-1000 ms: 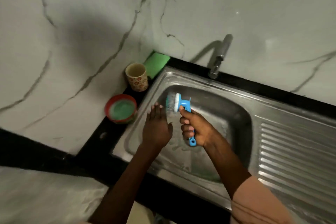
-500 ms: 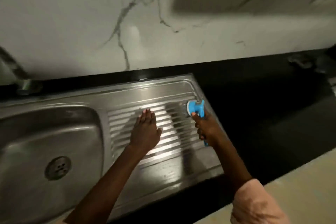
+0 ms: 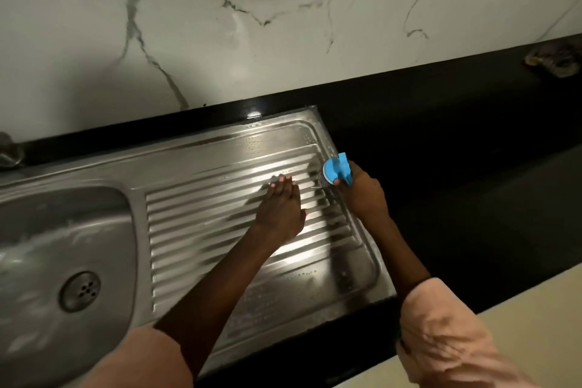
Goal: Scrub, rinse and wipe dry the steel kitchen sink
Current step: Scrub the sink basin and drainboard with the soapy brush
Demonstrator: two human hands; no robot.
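The right hand (image 3: 362, 195) grasps the handle of a blue scrubbing brush (image 3: 336, 168), fingers curled round it, with the round brush head just beyond the knuckles and turned down onto the steel. The bristles meet the ribbed drainboard (image 3: 220, 214) at its far right edge, where the ribs end beside the raised rim of the stainless steel sink (image 3: 277, 126). Just left of the brush, the left hand (image 3: 280, 209) lies flat on the ribs, fingers straight and together, palm down, holding nothing. A bright glare sits on the steel under and in front of that palm. Well to the left of both hands, past the drainboard, the sink's basin (image 3: 37, 230) drops away, with its round drain strainer (image 3: 80, 291) near the bottom. Beyond the brush a black countertop (image 3: 456, 135) runs along the back and off to the right, under a white marble-veined wall (image 3: 220, 41). Far to the right on that counter lies a crumpled, blurred object (image 3: 556, 61) that cannot be made out. Pink sleeves (image 3: 441, 337) cover both forearms nearest the camera.
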